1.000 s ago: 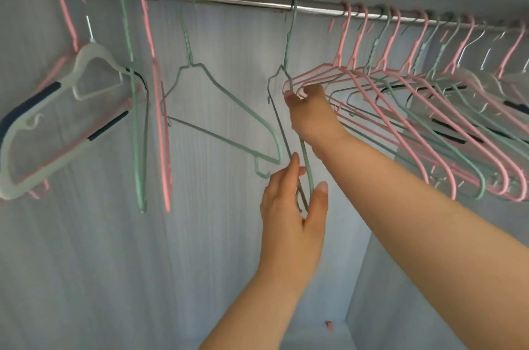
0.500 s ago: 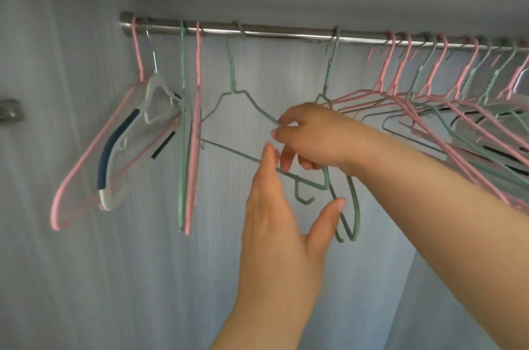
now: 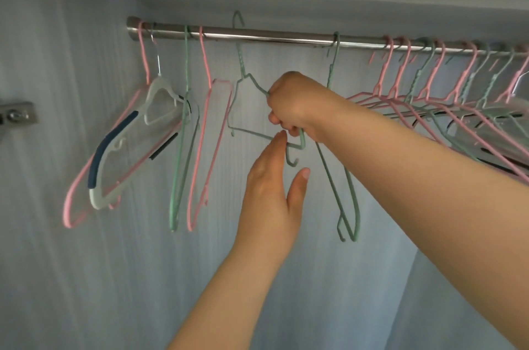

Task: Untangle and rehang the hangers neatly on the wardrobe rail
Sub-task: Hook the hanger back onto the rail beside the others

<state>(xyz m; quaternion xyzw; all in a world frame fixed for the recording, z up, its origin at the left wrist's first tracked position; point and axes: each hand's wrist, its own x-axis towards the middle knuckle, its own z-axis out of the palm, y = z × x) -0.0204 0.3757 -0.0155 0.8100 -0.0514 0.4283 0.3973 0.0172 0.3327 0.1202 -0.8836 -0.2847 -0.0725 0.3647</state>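
Note:
A steel wardrobe rail (image 3: pixel 280 38) runs across the top. My right hand (image 3: pixel 294 105) grips the shoulder of a green wire hanger (image 3: pixel 243 77), whose hook stands lifted above the rail. My left hand (image 3: pixel 272 192) is below it, fingers straight, fingertips touching that hanger's lower corner. A second green hanger (image 3: pixel 345 192) hangs edge-on from the rail just right of my hands. At the left hang a pink hanger (image 3: pixel 200 155), a green one (image 3: pixel 180 166) and a white-and-blue plastic hanger (image 3: pixel 126 149) inside a pink one.
Several pink and green hangers (image 3: pixel 446 109) crowd the rail at the right, overlapping behind my right forearm. A metal door hinge (image 3: pixel 17 116) sits on the left wall. The grey back panel (image 3: pixel 114 278) lies close behind everything.
The green hanger's hook has risen off the rail and now stands above it. My right hand has closed tighter on its shoulder. The view has shifted up and left.

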